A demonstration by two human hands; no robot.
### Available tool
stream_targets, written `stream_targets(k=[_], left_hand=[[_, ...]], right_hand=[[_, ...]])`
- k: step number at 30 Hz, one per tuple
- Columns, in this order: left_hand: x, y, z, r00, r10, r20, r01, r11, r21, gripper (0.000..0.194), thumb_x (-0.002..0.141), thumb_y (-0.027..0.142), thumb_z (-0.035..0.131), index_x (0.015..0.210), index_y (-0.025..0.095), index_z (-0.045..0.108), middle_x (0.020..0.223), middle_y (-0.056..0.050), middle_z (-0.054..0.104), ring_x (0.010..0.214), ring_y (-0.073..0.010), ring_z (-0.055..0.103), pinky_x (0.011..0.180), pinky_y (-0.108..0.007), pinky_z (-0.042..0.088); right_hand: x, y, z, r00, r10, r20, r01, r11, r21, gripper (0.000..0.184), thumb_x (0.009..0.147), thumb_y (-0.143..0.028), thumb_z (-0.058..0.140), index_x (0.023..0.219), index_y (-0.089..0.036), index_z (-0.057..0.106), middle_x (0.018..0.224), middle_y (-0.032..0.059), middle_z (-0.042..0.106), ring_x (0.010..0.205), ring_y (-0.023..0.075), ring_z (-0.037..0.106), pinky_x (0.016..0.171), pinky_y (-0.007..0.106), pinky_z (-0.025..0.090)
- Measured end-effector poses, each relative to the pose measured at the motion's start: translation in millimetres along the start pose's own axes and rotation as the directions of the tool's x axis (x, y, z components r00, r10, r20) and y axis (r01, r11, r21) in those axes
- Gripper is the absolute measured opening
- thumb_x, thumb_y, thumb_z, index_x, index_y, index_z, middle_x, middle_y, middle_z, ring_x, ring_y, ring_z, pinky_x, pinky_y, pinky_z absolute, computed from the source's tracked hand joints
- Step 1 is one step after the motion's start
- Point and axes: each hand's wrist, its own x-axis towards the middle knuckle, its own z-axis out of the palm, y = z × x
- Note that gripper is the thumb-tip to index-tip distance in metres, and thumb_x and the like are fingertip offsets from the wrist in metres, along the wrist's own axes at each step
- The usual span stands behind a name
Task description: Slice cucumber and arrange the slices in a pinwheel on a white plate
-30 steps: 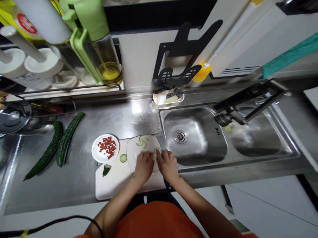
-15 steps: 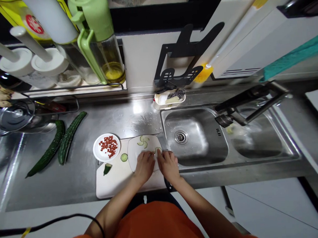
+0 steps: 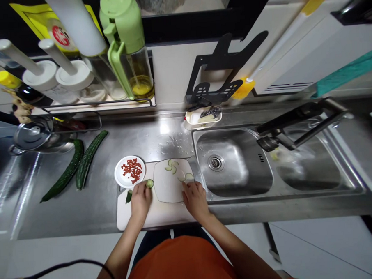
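My left hand (image 3: 141, 201) is closed at the cut piece of cucumber (image 3: 149, 183), left of a square white plate (image 3: 168, 193). A cucumber end (image 3: 129, 196) lies just beside that hand's other side. At the plate's right edge, my right hand (image 3: 195, 198) has its fingers curled, fingertips at a thin cucumber slice (image 3: 181, 177); another pale slice (image 3: 189, 176) lies close by. Several curved cucumber slices (image 3: 172, 167) fan out near the plate's far edge. Under the plate is a white cutting board (image 3: 161, 214).
A round white plate (image 3: 117, 175) holds small red pieces. Two whole cucumbers (image 3: 90, 160) lie farther left, near a lidded pot (image 3: 31, 136). The double sink (image 3: 237, 186) and faucet (image 3: 284, 129) are on the right. A condiment rack (image 3: 110, 103) with bottles stands behind.
My left hand has moved left from the square plate to the cut cucumber piece. My right hand stays near the plate's right edge. The view has shifted slightly.
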Motion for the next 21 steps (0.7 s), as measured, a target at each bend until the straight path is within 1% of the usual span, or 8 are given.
stream_targets(k=[2,4,8,12,21], left_hand=[[-1.5,-6.3,0.4,0.999,-0.035,0.006,0.034,0.999,0.041,0.028,0.086,0.022,0.046,0.108,0.015,0.062,0.101,-0.010,0.064,0.092,-0.0205,0.060,0.089,-0.035,0.047],[-2.5,-7.9,2.1,0.998,-0.055,0.017,0.054,0.996,0.071,0.029,0.086,0.023,0.046,0.109,0.015,0.062,0.100,-0.011,0.063,0.089,-0.0208,0.060,0.086,-0.034,0.048],[-3.1,-4.1,5.8,0.997,-0.067,0.024,0.065,0.993,0.099,0.032,0.087,0.024,0.046,0.114,0.016,0.061,0.103,-0.012,0.062,0.089,-0.0207,0.061,0.080,-0.032,0.048],[-3.1,-0.3,7.7,0.994,-0.106,0.008,0.104,0.983,0.154,0.032,0.087,0.025,0.047,0.115,0.017,0.060,0.106,-0.012,0.062,0.085,-0.0196,0.061,0.073,-0.030,0.048],[-1.3,7.3,3.9,0.990,-0.137,0.039,0.127,0.972,0.197,0.028,0.086,0.025,0.048,0.111,0.018,0.061,0.104,-0.010,0.064,0.078,-0.0191,0.062,0.065,-0.028,0.045]], right_hand=[[-2.0,-4.7,2.1,1.000,-0.020,0.007,0.019,1.000,0.012,0.035,0.089,-0.025,0.050,0.123,-0.019,0.058,0.104,0.0114,0.058,0.103,0.0271,0.040,0.078,0.038,0.036],[-3.9,-9.1,3.7,1.000,-0.029,0.011,0.029,0.999,0.021,0.035,0.089,-0.025,0.051,0.122,-0.019,0.058,0.104,0.0112,0.058,0.103,0.0272,0.040,0.078,0.038,0.036],[-7.3,-14.9,6.0,0.999,-0.043,0.016,0.043,0.999,0.032,0.034,0.087,-0.024,0.053,0.120,-0.020,0.059,0.104,0.0102,0.058,0.104,0.0271,0.040,0.080,0.038,0.036],[-9.7,-17.0,7.5,0.999,-0.045,0.025,0.044,0.998,0.048,0.033,0.087,-0.024,0.055,0.119,-0.020,0.060,0.105,0.0093,0.059,0.105,0.0267,0.040,0.081,0.037,0.036],[-12.4,-18.5,8.9,0.998,-0.051,0.044,0.049,0.997,0.053,0.032,0.087,-0.023,0.054,0.118,-0.022,0.060,0.106,0.0094,0.059,0.109,0.0265,0.039,0.082,0.037,0.037]])
